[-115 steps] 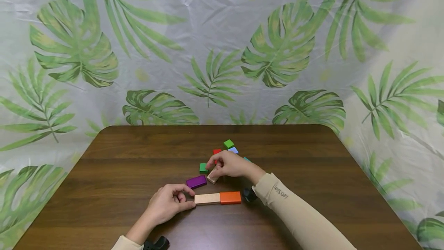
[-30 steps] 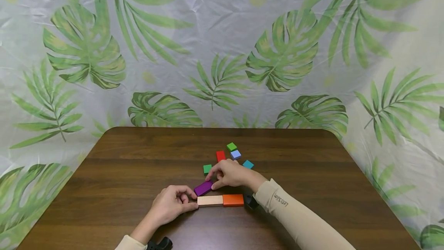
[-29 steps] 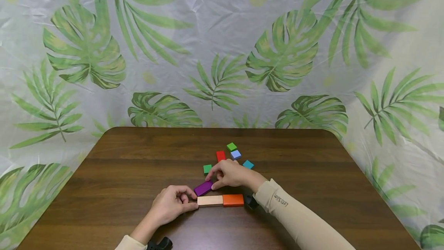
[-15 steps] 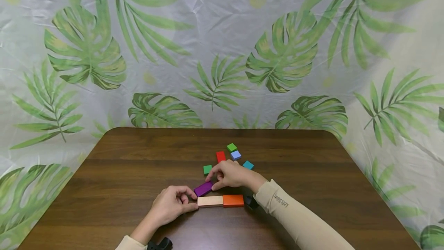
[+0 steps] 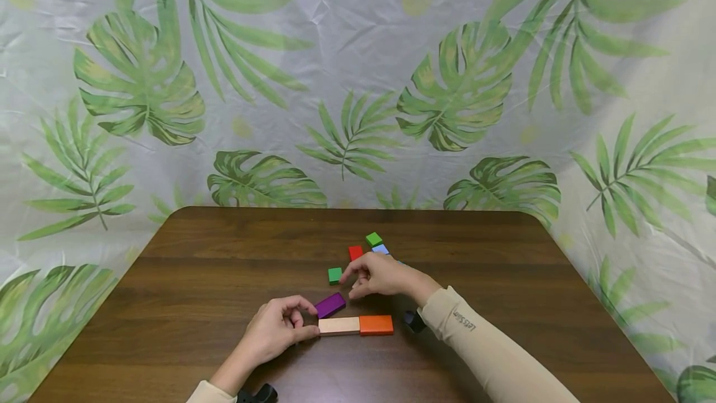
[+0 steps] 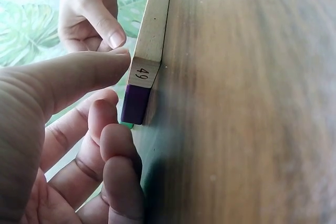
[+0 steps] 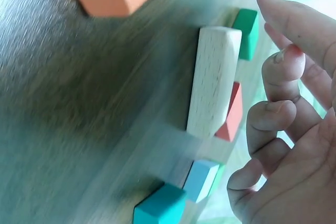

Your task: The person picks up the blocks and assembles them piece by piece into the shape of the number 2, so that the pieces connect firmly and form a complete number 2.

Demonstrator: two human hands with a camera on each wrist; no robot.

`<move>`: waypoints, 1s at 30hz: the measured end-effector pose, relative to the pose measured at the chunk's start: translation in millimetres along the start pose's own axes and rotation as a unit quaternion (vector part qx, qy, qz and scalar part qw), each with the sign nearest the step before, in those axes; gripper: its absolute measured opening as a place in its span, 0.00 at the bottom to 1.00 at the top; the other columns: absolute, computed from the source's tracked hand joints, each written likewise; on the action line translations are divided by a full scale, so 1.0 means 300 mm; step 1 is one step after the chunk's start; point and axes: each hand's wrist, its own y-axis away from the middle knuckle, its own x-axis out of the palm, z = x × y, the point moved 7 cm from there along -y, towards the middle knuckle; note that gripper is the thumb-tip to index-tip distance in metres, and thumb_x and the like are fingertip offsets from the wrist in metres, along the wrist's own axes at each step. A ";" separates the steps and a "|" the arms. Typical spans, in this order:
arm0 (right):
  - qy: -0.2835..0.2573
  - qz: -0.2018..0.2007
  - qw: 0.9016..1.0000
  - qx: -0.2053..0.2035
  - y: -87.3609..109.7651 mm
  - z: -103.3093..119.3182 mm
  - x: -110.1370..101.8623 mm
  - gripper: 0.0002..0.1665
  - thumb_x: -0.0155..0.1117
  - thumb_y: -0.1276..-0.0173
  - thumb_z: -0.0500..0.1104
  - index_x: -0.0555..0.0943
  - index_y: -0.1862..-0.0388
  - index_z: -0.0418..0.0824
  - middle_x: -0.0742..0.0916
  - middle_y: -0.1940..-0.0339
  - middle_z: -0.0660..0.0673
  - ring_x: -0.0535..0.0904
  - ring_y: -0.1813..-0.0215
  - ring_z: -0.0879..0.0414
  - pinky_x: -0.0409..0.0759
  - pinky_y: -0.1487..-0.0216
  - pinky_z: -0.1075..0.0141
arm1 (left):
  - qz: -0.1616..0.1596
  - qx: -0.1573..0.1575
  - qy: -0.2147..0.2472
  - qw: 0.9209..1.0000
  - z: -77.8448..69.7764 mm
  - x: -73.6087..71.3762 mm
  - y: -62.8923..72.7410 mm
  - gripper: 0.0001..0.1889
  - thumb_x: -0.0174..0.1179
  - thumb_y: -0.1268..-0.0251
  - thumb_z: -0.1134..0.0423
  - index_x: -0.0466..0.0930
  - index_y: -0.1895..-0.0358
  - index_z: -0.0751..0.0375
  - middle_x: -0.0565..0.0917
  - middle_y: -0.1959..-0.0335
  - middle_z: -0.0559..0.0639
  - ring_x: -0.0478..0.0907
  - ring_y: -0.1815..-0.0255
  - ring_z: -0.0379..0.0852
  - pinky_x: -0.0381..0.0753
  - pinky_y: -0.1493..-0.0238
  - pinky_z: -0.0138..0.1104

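Note:
On the table, a plain wooden block (image 5: 339, 326) lies end to end with an orange block (image 5: 376, 325). The left hand (image 5: 276, 328) sits at the plain block's left end, its thumb at the corner beside the printed number in the left wrist view. A purple block (image 5: 330, 306) lies slanted just behind, close to the left index fingertip. The right hand (image 5: 386, 275) hovers beyond the purple block, apart from it, thumb and forefinger spread with nothing between them. A second plain block (image 7: 212, 80) shows in the right wrist view; the right hand hides it in the head view.
Behind the right hand lie a green block (image 5: 335, 276), a red block (image 5: 355, 252), a light green block (image 5: 374, 239) and a light blue block (image 5: 380, 249). A teal block (image 7: 160, 205) shows in the right wrist view. A leaf-patterned cloth (image 5: 347, 79) hangs behind the table.
The right hand has let go of the purple block and drawn back up and to the right. Earlier it pulled that block toward the plain one. The left hand has barely moved.

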 end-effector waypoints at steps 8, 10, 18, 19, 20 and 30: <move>0.036 -0.026 0.999 0.008 0.018 -0.052 -0.044 0.15 0.78 0.30 0.42 0.91 0.46 0.45 0.72 0.79 0.54 0.66 0.75 0.64 0.66 0.68 0.71 | -0.003 0.001 -0.016 1.000 0.001 0.002 0.004 0.17 0.82 0.43 0.54 0.94 0.50 0.46 0.77 0.81 0.37 0.65 0.83 0.30 0.62 0.78 0.27; 0.043 -0.033 0.998 0.009 0.026 -0.064 -0.058 0.15 0.79 0.31 0.42 0.91 0.46 0.45 0.72 0.80 0.54 0.66 0.75 0.64 0.66 0.68 0.71 | -0.006 0.000 -0.021 1.000 0.003 0.003 0.005 0.17 0.82 0.44 0.54 0.94 0.50 0.45 0.78 0.81 0.36 0.65 0.83 0.30 0.63 0.78 0.27; 0.046 -0.048 0.997 0.027 0.051 -0.116 -0.093 0.14 0.76 0.29 0.39 0.91 0.45 0.44 0.72 0.80 0.54 0.65 0.76 0.63 0.66 0.69 0.71 | -0.011 -0.002 -0.030 0.999 0.006 0.001 0.008 0.17 0.82 0.44 0.53 0.94 0.50 0.42 0.78 0.81 0.35 0.65 0.82 0.30 0.61 0.78 0.27; 0.048 -0.049 0.997 0.029 0.052 -0.121 -0.094 0.15 0.76 0.29 0.39 0.91 0.45 0.45 0.72 0.80 0.54 0.65 0.76 0.63 0.66 0.70 0.71 | -0.011 -0.001 -0.030 0.999 0.007 0.001 0.007 0.17 0.82 0.44 0.53 0.94 0.50 0.42 0.78 0.81 0.35 0.65 0.82 0.30 0.61 0.78 0.27; 0.050 -0.049 0.997 0.029 0.052 -0.125 -0.095 0.15 0.76 0.29 0.39 0.91 0.45 0.45 0.73 0.80 0.55 0.65 0.76 0.63 0.65 0.70 0.71 | -0.010 -0.001 -0.030 0.999 0.007 0.001 0.007 0.17 0.82 0.44 0.52 0.94 0.50 0.42 0.78 0.81 0.35 0.65 0.83 0.29 0.61 0.78 0.27; 0.060 -0.058 0.996 0.037 0.052 -0.147 -0.100 0.14 0.76 0.29 0.39 0.91 0.45 0.45 0.72 0.81 0.55 0.65 0.76 0.63 0.65 0.69 0.71 | -0.005 0.004 -0.032 0.999 0.004 0.006 0.003 0.17 0.82 0.43 0.52 0.94 0.49 0.42 0.78 0.81 0.35 0.64 0.83 0.29 0.60 0.78 0.27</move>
